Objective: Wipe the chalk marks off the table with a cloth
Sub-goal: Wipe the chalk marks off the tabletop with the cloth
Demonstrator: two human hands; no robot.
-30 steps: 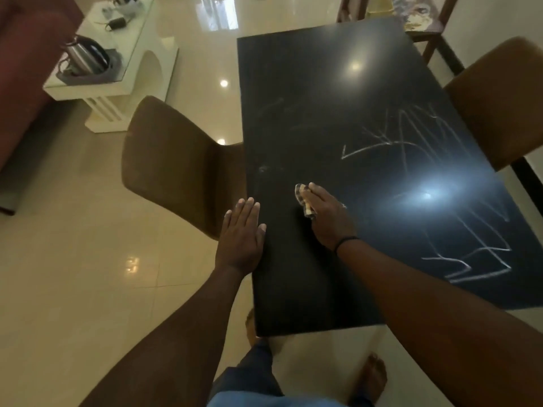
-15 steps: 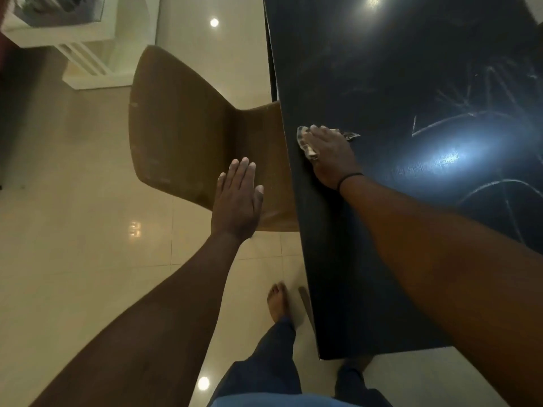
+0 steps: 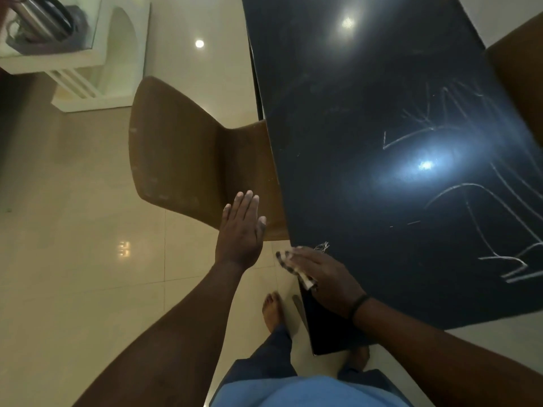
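The right hand (image 3: 326, 274) presses the checked cloth (image 3: 289, 264) flat at the tabletop (image 3: 338, 142) edge; sweep firmly toward the chalk marks (image 3: 482, 207). The left hand (image 3: 239, 227) hovers open.

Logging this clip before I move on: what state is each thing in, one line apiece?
Table: near-left part wiped, still marked on the right.
Chalk marks: still plain on the right side.
Cloth: bunched under the right hand at the table's left edge, partly overhanging it.
Right hand: pressing the cloth down.
Left hand: flat, fingers straight, holding nothing.
Brown chair: upright, seat tucked under the table.
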